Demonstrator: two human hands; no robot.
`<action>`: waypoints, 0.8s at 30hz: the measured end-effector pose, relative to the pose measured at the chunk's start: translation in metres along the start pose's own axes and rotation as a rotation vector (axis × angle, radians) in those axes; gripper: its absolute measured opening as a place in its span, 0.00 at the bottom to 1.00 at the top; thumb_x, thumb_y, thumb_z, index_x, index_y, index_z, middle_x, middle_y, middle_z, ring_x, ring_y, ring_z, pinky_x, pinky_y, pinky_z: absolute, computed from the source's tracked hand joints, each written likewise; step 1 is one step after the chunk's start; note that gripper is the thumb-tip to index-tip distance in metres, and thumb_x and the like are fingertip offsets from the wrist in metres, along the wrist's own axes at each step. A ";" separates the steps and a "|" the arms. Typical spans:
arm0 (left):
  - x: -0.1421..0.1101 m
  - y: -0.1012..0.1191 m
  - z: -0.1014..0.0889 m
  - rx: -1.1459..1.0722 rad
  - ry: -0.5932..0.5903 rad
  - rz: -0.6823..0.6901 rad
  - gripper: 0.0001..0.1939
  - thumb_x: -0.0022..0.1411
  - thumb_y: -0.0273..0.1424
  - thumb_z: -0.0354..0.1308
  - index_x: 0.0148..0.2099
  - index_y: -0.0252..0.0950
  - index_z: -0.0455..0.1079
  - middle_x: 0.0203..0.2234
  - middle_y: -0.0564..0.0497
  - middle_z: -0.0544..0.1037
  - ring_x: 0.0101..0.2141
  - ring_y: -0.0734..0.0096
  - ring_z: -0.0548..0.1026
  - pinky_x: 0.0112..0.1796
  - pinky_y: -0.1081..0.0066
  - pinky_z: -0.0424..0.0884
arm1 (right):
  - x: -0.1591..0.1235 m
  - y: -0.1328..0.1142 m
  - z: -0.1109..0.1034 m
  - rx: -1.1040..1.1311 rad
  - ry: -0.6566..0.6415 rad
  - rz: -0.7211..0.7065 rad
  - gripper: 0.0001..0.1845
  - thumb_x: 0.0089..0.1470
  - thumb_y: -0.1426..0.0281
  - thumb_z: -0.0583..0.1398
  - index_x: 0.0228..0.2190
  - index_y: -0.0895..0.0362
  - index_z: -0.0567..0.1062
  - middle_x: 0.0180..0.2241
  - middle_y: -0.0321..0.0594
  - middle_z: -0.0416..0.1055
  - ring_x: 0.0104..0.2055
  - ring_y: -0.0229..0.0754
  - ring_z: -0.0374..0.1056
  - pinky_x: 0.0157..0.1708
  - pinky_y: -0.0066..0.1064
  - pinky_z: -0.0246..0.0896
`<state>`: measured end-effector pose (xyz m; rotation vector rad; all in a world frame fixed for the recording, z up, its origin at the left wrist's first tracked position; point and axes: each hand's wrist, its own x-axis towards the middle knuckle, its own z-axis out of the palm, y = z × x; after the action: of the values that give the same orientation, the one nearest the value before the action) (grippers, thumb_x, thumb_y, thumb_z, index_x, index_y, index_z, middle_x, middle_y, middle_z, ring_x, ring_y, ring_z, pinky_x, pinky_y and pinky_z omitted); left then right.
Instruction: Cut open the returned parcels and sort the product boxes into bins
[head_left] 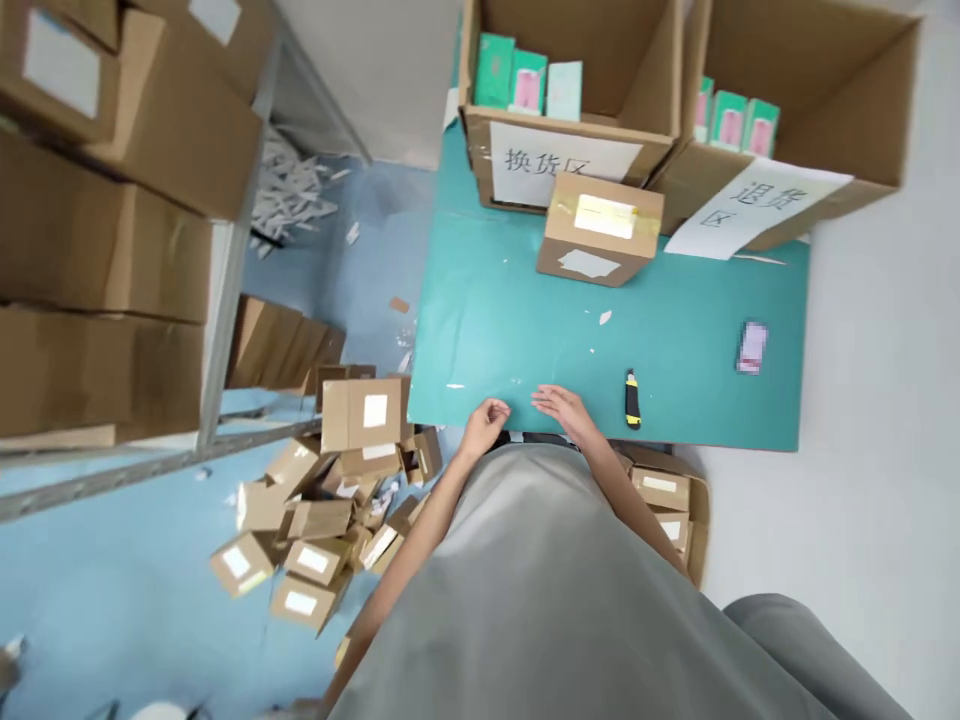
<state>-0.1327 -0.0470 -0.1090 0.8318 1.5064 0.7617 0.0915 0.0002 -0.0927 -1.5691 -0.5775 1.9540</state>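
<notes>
My left hand (486, 418) rests at the near edge of the teal table (510, 330), fingers curled loosely with nothing visible in them. My right hand (564, 406) lies flat on the table beside it, fingers stretched out and empty. A black and yellow utility knife (632, 398) lies just right of my right hand. A sealed, taped cardboard box (600, 228) sits farther back on the table, out of reach of both hands.
Two large open cartons (570, 150) (795, 130) with paper signs hold green and pink packs at the table's back. A small pink item (751, 346) lies at the right. Several small boxes (330, 500) are piled on the blue floor left. Shelving with cartons (112, 220) stands left.
</notes>
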 end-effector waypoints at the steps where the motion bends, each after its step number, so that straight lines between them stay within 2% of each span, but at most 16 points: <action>1: 0.011 0.004 -0.003 -0.012 -0.007 0.013 0.07 0.61 0.36 0.67 0.37 0.41 0.74 0.34 0.49 0.85 0.38 0.62 0.82 0.47 0.63 0.78 | 0.000 0.000 0.008 -0.006 -0.003 -0.007 0.12 0.65 0.60 0.71 0.45 0.54 0.85 0.48 0.48 0.88 0.50 0.48 0.86 0.63 0.45 0.78; 4: 0.040 0.017 -0.002 -0.033 -0.049 0.047 0.07 0.62 0.37 0.66 0.38 0.41 0.72 0.34 0.49 0.84 0.40 0.61 0.83 0.48 0.62 0.77 | -0.010 0.003 0.019 0.005 0.043 -0.020 0.11 0.66 0.62 0.71 0.46 0.55 0.85 0.48 0.48 0.88 0.48 0.47 0.86 0.62 0.44 0.79; 6: 0.053 0.024 0.008 -0.027 -0.121 0.065 0.08 0.63 0.37 0.66 0.38 0.41 0.71 0.34 0.49 0.84 0.40 0.61 0.83 0.49 0.62 0.77 | -0.025 0.010 0.016 0.061 0.156 -0.037 0.08 0.68 0.64 0.70 0.45 0.55 0.85 0.48 0.48 0.88 0.47 0.45 0.86 0.61 0.44 0.79; 8: 0.058 0.028 0.023 0.000 -0.238 0.077 0.09 0.64 0.37 0.66 0.38 0.42 0.70 0.34 0.49 0.84 0.40 0.62 0.83 0.49 0.62 0.77 | -0.047 0.024 0.008 0.137 0.322 -0.052 0.07 0.70 0.66 0.68 0.45 0.55 0.84 0.47 0.48 0.88 0.45 0.44 0.86 0.62 0.44 0.79; 12: 0.045 0.022 0.060 0.114 -0.550 0.075 0.10 0.65 0.39 0.65 0.39 0.42 0.69 0.35 0.48 0.84 0.41 0.62 0.84 0.50 0.61 0.78 | -0.105 0.072 0.000 0.327 0.641 -0.063 0.07 0.73 0.66 0.65 0.45 0.55 0.83 0.46 0.48 0.88 0.43 0.42 0.85 0.62 0.44 0.80; 15: 0.025 0.011 0.087 0.220 -0.769 0.064 0.12 0.65 0.41 0.66 0.39 0.42 0.68 0.37 0.47 0.84 0.42 0.62 0.84 0.52 0.61 0.78 | -0.143 0.114 0.005 0.518 0.779 -0.065 0.06 0.70 0.66 0.69 0.42 0.56 0.84 0.42 0.46 0.87 0.41 0.41 0.84 0.59 0.41 0.81; 20: -0.006 -0.002 0.130 0.357 -1.001 0.086 0.17 0.64 0.46 0.68 0.39 0.42 0.67 0.41 0.46 0.85 0.43 0.62 0.84 0.50 0.61 0.79 | -0.173 0.164 0.006 0.719 0.772 -0.077 0.04 0.66 0.69 0.72 0.37 0.56 0.85 0.34 0.42 0.86 0.35 0.39 0.82 0.46 0.31 0.83; 24: -0.029 -0.012 0.169 0.446 -1.093 0.145 0.20 0.60 0.49 0.71 0.39 0.42 0.69 0.41 0.46 0.86 0.42 0.60 0.85 0.48 0.59 0.80 | -0.188 0.195 -0.012 0.718 0.700 -0.143 0.02 0.65 0.72 0.71 0.37 0.57 0.84 0.35 0.40 0.86 0.34 0.38 0.82 0.42 0.28 0.81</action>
<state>0.0357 -0.0774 -0.1196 1.3956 0.6108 -0.0186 0.1021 -0.2705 -0.0831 -1.5148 0.2730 1.1649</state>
